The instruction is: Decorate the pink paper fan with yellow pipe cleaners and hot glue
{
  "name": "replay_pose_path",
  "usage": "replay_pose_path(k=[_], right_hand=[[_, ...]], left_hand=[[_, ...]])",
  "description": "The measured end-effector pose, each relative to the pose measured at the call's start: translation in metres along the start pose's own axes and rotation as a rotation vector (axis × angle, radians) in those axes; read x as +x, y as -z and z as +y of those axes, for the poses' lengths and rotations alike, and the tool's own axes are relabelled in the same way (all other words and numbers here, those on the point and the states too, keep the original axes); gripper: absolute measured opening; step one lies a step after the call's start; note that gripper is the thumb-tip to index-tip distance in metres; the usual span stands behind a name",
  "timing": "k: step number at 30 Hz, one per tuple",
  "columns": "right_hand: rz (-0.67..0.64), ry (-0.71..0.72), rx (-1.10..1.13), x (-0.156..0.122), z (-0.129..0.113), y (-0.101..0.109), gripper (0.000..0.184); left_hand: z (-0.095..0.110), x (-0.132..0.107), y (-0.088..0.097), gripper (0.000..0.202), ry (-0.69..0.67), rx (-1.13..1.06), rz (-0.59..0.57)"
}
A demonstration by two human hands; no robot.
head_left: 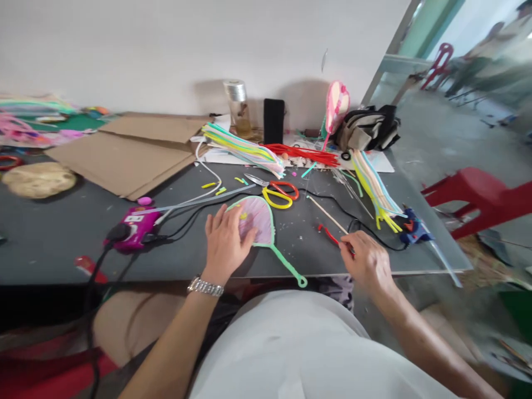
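A pipe-cleaner fan (254, 220) is lying on the table (62, 244), scissors (272, 191) are sitting behind it, and a glue gun (413, 227) is lying to its right

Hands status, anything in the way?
Left hand flat on pink pipe-cleaner fan. Right hand pinching red pipe-cleaner piece. Black cord lies just beyond it.

The one view looks from the person's head, forward and down past their own white shirt (282, 349) at the bottom of the frame. It faces a grey worktable (54, 238) from its near edge, close enough that the left hand (226, 244) and right hand (366, 260) sit large in the lower middle. A white wall (124, 50) closes the far side. The doorway (469, 61) at upper right looks blurred, perhaps from the wide lens.
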State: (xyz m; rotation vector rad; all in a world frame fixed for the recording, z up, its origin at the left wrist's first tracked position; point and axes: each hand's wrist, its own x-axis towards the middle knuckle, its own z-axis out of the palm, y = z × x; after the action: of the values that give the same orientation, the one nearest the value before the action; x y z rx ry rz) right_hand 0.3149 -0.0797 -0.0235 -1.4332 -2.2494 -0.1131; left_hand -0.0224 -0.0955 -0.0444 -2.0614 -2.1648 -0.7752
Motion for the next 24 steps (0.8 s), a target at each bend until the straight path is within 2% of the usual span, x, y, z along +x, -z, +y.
replay_pose_path(k=[3, 7, 11, 15, 20, 24], right_hand=[[-0.081, -0.058, -0.109, -0.004, 0.007, -0.002, 0.015], [-0.150, -0.100, -0.170, 0.001, 0.002, -0.010, 0.018], [-0.168, -0.127, -0.114, 0.015, -0.007, -0.012, 0.019], [-0.125, -0.125, -0.025, 0.033, -0.015, -0.007, 0.017], [-0.247, -0.155, -0.018, 0.050, -0.024, -0.002, 0.014], [-0.300, -0.120, -0.020, 0.056, -0.023, -0.011, 0.013]], left_hand=[[-0.001, 0.000, -0.001, 0.059, 0.006, 0.005, -0.001], [0.000, 0.001, 0.001, 0.059, -0.006, 0.010, 0.003], [0.003, 0.001, 0.005, 0.057, -0.021, 0.046, -0.011], [-0.001, 0.004, 0.003, 0.060, -0.081, 0.055, 0.033], [-0.006, 0.007, -0.004, 0.058, -0.137, 0.023, 0.144], [-0.010, 0.007, -0.007, 0.055, -0.143, 0.025, 0.133]])
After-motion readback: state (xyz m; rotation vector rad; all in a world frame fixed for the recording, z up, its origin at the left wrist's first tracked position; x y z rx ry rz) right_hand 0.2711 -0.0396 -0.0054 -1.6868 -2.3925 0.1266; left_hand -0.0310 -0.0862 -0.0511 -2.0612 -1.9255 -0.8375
